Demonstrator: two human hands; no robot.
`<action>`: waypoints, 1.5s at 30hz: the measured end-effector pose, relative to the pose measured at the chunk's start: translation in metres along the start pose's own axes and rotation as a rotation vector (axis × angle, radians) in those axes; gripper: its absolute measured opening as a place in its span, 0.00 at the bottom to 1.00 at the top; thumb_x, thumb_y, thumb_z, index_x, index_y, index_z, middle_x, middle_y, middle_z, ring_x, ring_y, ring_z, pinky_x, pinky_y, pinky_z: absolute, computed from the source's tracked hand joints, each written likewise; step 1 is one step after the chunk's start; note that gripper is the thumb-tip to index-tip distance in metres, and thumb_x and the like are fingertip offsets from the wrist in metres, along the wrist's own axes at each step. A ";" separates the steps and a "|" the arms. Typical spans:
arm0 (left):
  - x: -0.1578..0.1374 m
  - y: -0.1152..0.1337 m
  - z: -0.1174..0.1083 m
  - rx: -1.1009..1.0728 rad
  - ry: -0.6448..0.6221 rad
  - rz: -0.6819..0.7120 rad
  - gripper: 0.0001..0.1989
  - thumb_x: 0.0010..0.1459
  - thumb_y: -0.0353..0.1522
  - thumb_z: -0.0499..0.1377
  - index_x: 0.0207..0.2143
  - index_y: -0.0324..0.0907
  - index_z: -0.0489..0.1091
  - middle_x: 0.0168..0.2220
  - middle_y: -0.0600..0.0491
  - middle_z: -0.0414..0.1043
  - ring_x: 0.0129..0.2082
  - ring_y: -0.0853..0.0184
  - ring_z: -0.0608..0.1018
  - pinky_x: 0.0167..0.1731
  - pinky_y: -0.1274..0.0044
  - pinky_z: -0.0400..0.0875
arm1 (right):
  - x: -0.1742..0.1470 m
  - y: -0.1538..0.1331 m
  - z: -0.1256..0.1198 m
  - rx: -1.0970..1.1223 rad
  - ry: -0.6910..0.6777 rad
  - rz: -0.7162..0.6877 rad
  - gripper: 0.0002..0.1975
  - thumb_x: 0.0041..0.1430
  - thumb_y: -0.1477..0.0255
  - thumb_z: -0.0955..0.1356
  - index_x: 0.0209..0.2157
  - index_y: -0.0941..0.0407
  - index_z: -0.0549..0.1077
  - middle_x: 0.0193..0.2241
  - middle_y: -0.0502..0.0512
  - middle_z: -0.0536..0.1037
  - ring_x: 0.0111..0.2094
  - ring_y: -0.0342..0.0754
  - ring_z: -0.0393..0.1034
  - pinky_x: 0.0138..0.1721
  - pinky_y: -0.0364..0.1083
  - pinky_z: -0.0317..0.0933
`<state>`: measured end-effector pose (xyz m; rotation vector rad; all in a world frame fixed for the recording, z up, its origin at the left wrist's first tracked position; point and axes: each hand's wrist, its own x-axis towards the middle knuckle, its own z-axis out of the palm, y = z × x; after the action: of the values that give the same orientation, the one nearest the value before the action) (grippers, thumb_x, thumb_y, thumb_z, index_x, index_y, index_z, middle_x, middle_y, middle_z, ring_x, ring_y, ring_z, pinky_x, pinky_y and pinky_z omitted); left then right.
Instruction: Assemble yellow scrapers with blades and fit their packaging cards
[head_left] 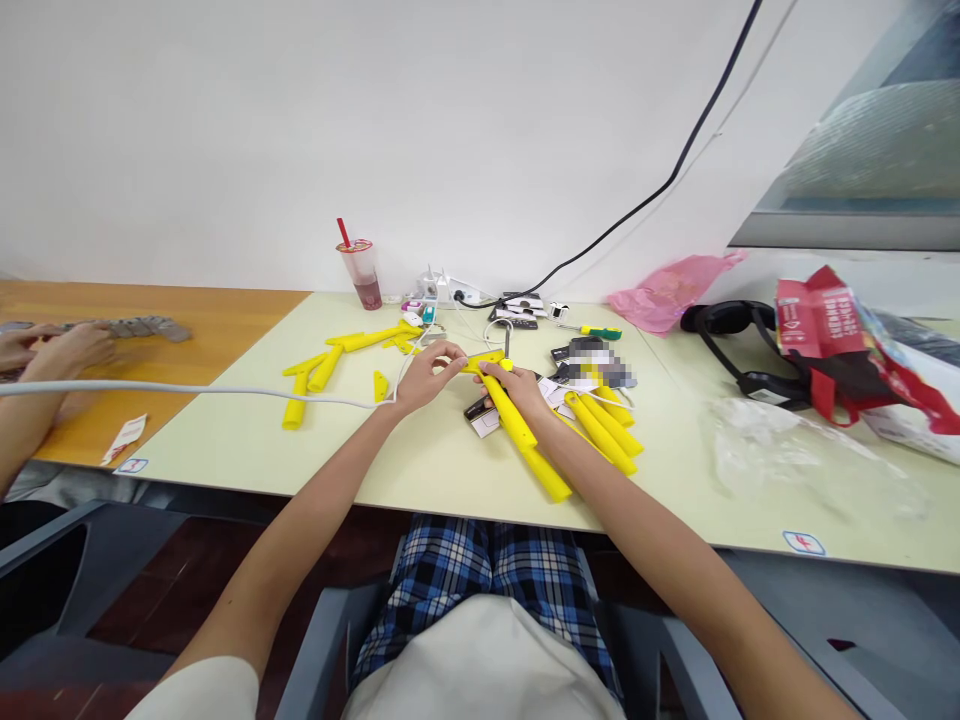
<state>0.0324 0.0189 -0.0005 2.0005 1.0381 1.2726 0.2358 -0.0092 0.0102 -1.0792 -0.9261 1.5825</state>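
A yellow plastic tool, perhaps a scraper, has a round handle (pixel 508 408) and a flat head (pixel 487 362) with a thin greyish strip along its top. My right hand (pixel 523 392) is closed around the tool just below the head. At the head's left end, my left hand (pixel 429 378) pinches with thumb and fingers. A short dark rod rises beside the right fingertips; what it belongs to is unclear. Under the right forearm lie more yellow handles (pixel 600 430). Assembled yellow pieces (pixel 322 368) and a small yellow part (pixel 381 386) lie to the left.
Small dark packets (pixel 592 355), a green-and-yellow screwdriver (pixel 602 332) and a power strip (pixel 457 290) lie toward the wall. A drink cup (pixel 362 272) stands back left. A white cable (pixel 225 388) crosses at left. Clear plastic (pixel 810 455) and a black headset (pixel 742 350) lie right. Another person's hands (pixel 71 350) work at far left.
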 end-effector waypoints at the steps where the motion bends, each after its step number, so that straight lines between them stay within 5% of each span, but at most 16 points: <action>1: 0.000 0.000 0.000 0.004 -0.003 0.000 0.19 0.68 0.51 0.63 0.40 0.44 0.77 0.45 0.47 0.79 0.46 0.62 0.80 0.48 0.70 0.78 | 0.000 -0.001 0.000 -0.009 0.005 0.010 0.10 0.61 0.69 0.80 0.32 0.58 0.78 0.23 0.53 0.81 0.17 0.42 0.69 0.20 0.41 0.70; 14: 0.000 -0.007 -0.003 -0.032 0.009 0.014 0.17 0.67 0.48 0.65 0.45 0.45 0.79 0.46 0.47 0.80 0.47 0.62 0.81 0.48 0.70 0.79 | 0.001 0.001 -0.002 0.000 0.006 0.015 0.09 0.63 0.69 0.78 0.34 0.58 0.80 0.28 0.55 0.84 0.19 0.41 0.70 0.21 0.40 0.71; 22: -0.002 -0.005 -0.005 0.169 0.023 0.289 0.11 0.69 0.42 0.66 0.48 0.50 0.85 0.50 0.47 0.79 0.53 0.59 0.79 0.58 0.62 0.75 | 0.001 -0.002 -0.001 0.019 0.006 0.027 0.07 0.66 0.71 0.75 0.34 0.59 0.80 0.26 0.54 0.83 0.19 0.41 0.70 0.20 0.40 0.70; 26: -0.001 -0.008 -0.004 0.199 0.053 0.355 0.11 0.69 0.41 0.65 0.48 0.51 0.85 0.49 0.47 0.78 0.50 0.60 0.80 0.54 0.62 0.77 | 0.001 -0.002 -0.001 0.032 0.004 0.029 0.07 0.64 0.70 0.77 0.34 0.59 0.79 0.28 0.55 0.84 0.19 0.41 0.70 0.20 0.40 0.69; 34: -0.001 -0.004 -0.004 0.214 0.049 0.273 0.14 0.68 0.48 0.64 0.43 0.53 0.86 0.48 0.45 0.79 0.50 0.58 0.79 0.46 0.64 0.80 | 0.000 -0.002 0.000 0.076 -0.007 0.016 0.09 0.60 0.69 0.79 0.34 0.58 0.79 0.32 0.57 0.85 0.21 0.42 0.72 0.20 0.40 0.70; 41: -0.002 0.004 -0.005 0.235 0.092 0.257 0.16 0.67 0.48 0.66 0.48 0.50 0.85 0.49 0.44 0.78 0.52 0.57 0.80 0.57 0.59 0.76 | 0.000 0.000 0.000 0.101 -0.012 0.010 0.11 0.59 0.68 0.80 0.35 0.58 0.79 0.31 0.56 0.85 0.23 0.43 0.73 0.20 0.40 0.69; 45: -0.002 0.003 -0.005 0.251 0.101 0.272 0.16 0.67 0.49 0.65 0.45 0.50 0.85 0.48 0.45 0.77 0.52 0.57 0.80 0.56 0.59 0.76 | -0.001 -0.001 0.001 0.118 -0.023 0.010 0.10 0.60 0.70 0.79 0.35 0.58 0.78 0.33 0.57 0.85 0.23 0.42 0.73 0.19 0.40 0.69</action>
<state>0.0285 0.0159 0.0034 2.3524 1.0424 1.4565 0.2355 -0.0101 0.0111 -0.9862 -0.8337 1.6397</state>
